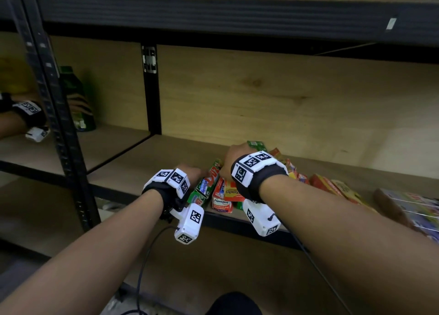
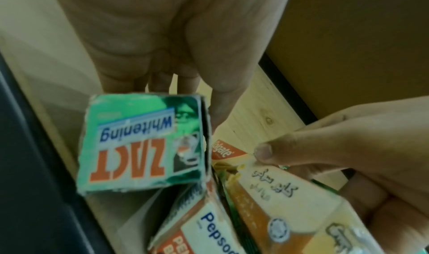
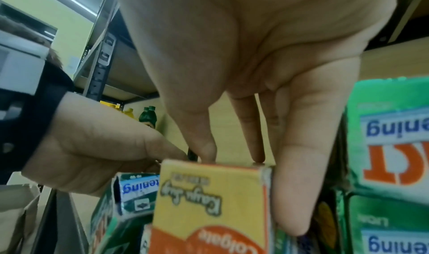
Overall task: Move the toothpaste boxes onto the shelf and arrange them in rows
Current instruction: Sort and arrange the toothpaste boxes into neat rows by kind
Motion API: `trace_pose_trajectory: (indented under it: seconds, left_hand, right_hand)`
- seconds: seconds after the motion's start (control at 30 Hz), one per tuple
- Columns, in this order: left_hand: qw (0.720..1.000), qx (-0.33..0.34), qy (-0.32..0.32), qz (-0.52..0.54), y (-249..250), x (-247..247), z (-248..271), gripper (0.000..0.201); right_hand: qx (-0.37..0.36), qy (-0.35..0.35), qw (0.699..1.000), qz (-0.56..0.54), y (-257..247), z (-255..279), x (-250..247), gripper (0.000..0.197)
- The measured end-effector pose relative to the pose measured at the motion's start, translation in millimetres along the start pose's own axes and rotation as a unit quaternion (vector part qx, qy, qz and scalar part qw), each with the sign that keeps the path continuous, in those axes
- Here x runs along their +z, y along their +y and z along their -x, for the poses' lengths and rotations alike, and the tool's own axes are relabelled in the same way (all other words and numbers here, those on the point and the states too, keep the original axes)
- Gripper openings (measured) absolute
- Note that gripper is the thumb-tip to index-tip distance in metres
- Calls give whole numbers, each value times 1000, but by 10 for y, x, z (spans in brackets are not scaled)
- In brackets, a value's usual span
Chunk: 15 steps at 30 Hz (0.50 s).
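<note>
Several toothpaste boxes lie in a loose heap on the wooden shelf (image 1: pixel 133 167). My left hand (image 1: pixel 202 172) grips a green Zact box (image 1: pixel 209 179) near its far end; in the left wrist view the thumb lies along the right side of the Zact box (image 2: pixel 144 142) and the fingers (image 2: pixel 160 80) sit behind it. My right hand (image 1: pixel 235 153) pinches a yellow-orange Colgate box (image 1: pixel 231 191), with the thumb (image 3: pixel 294 184) on the side of the Colgate box (image 3: pixel 213 203). A red-white Pepsodent box (image 1: pixel 222 200) lies between the two at the shelf's front edge.
More boxes (image 1: pixel 320 181) trail off to the right, ending at a large wrapped pack (image 1: pixel 415 210). Green Zact boxes (image 3: pixel 394 138) are stacked just right of my right hand. A black upright (image 1: pixel 152 89) divides the bays. A green bottle (image 1: pixel 76 100) and another person's arm (image 1: pixel 23 117) are far left.
</note>
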State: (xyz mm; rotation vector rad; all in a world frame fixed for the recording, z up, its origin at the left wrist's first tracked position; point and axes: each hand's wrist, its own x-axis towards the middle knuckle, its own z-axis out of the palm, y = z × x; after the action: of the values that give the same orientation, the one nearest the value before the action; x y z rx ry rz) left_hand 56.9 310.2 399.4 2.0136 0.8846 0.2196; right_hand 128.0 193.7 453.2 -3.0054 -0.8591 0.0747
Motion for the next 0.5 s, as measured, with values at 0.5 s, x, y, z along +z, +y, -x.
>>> trace_pose_trajectory:
  seconds: [0.5]
  left_hand:
    - [995, 45, -15, -89, 408, -87, 440, 32]
  right_hand:
    - [-54, -30, 987, -146, 375, 592, -506, 25]
